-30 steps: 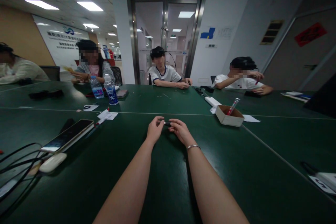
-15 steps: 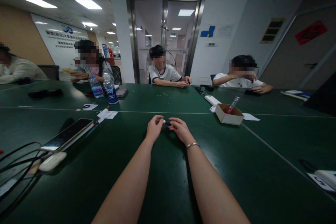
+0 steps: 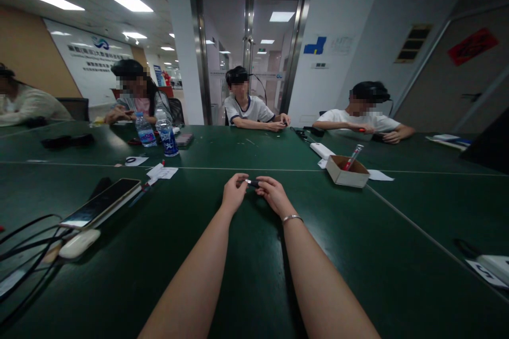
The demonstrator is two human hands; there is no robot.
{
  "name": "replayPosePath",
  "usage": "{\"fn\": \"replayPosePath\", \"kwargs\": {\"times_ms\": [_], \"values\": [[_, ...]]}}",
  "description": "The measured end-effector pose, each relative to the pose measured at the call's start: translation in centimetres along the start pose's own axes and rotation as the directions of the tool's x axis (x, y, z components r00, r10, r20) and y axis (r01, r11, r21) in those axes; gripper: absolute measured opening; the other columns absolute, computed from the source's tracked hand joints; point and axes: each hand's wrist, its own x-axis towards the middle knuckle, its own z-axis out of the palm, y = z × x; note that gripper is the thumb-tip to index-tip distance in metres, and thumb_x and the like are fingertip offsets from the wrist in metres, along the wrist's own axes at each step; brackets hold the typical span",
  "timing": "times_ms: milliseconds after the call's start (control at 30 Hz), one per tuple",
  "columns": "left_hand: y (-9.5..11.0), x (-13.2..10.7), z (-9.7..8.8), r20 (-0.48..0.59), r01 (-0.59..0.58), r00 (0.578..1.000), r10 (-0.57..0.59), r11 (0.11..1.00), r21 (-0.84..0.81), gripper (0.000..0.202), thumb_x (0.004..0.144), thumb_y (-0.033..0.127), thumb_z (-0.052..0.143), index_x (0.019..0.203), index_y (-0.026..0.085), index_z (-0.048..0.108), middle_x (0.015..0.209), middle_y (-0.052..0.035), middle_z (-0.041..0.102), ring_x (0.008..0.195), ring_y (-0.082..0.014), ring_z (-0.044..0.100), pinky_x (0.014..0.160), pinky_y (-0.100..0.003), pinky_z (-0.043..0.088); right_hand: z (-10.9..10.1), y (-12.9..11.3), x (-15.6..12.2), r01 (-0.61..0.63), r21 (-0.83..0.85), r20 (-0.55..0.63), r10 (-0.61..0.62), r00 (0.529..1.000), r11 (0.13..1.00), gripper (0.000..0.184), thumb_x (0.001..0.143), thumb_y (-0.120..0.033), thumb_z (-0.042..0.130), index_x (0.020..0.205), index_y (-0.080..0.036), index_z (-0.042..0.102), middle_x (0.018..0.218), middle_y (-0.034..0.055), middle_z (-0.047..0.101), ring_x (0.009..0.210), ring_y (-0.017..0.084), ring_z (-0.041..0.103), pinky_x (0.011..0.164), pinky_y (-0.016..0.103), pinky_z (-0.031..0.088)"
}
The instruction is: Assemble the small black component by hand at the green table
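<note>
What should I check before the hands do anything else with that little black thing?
1. Right hand gripping the black thing: ok, at its dark end.
2. Left hand at its silver end: ok, fingertips there.
3. Silver end fixed tight: cannot tell, too small.
4. Phone away from the hands: ok, off to the left.
5. Box away too: ok, off to the right.

Dark object (image 3: 253, 183) partly hidden by the hands (image 3: 234, 192), cables (image 3: 31, 247) cropped at left.
</note>
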Motion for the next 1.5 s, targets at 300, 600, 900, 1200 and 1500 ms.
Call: {"fn": "replayPosePath", "kwargs": {"times_ms": [300,600,900,1200,1500], "values": [[-0.28,0.04,-0.05,-0.013,0.034,0.999,-0.034,0.998,0.056,0.027,0.086,0.039,0.054,0.099,0.017,0.064,0.088,-0.0065,0.065,0.067,-0.0127,0.06,0.054,-0.02,0.046,-0.04,-0.02,-0.08,-0.004,-0.01,0.027,0.004,1.0,1.0,0.029,0.06,-0.02,0.078,0.087,-0.014,0.069,0.068,0.0033,0.066,0.059,0.012,0.062,0.056,0.021,0.05],[0.34,-0.13,0.11,0.033,0.008,0.999,-0.006,0.999,-0.052,0.03,0.081,0.017,0.05,0.109,0.02,0.062,0.103,-0.0069,0.064,0.085,-0.0159,0.062,0.059,-0.02,0.049,0.04,-0.08,-0.08,0.001,-0.001,0.019,-0.001,1.0,1.0,0.031,0.057,-0.021,0.08,0.086,-0.014,0.069,0.067,0.0022,0.065,0.058,0.012,0.06,0.055,0.021,0.049],[-0.01,-0.17,-0.05,-0.001,0.008,1.0,-0.008,0.996,0.084,0.028,0.089,0.04,0.048,0.098,0.019,0.064,0.079,-0.0038,0.063,0.067,-0.0139,0.06,0.056,-0.021,0.046,0.16,-0.34,-0.34,0.0,-0.016,0.032,0.001,0.999,1.0,0.028,0.06,-0.021,0.08,0.085,-0.016,0.069,0.07,0.0017,0.065,0.06,0.012,0.061,0.056,0.023,0.051],[-0.06,-0.05,0.26,0.053,-0.044,0.998,0.046,0.999,-0.028,0.029,0.084,0.018,0.051,0.111,0.02,0.06,0.104,-0.0076,0.064,0.09,-0.0169,0.061,0.069,-0.024,0.051,0.21,-0.39,-0.39,0.006,-0.019,0.027,-0.006,1.0,1.0,0.029,0.06,-0.022,0.079,0.086,-0.016,0.069,0.069,0.0015,0.065,0.059,0.012,0.061,0.055,0.022,0.051],[-0.45,0.04,0.03,-0.018,-0.049,0.999,0.051,0.994,0.095,0.023,0.086,0.035,0.055,0.102,0.019,0.062,0.074,-0.0014,0.064,0.069,-0.0146,0.061,0.066,-0.025,0.047,0.2,-0.27,-0.32,-0.001,-0.009,0.045,0.002,0.999,1.0,0.03,0.06,-0.022,0.081,0.086,-0.015,0.068,0.068,0.0014,0.065,0.058,0.011,0.06,0.056,0.02,0.05]]}}
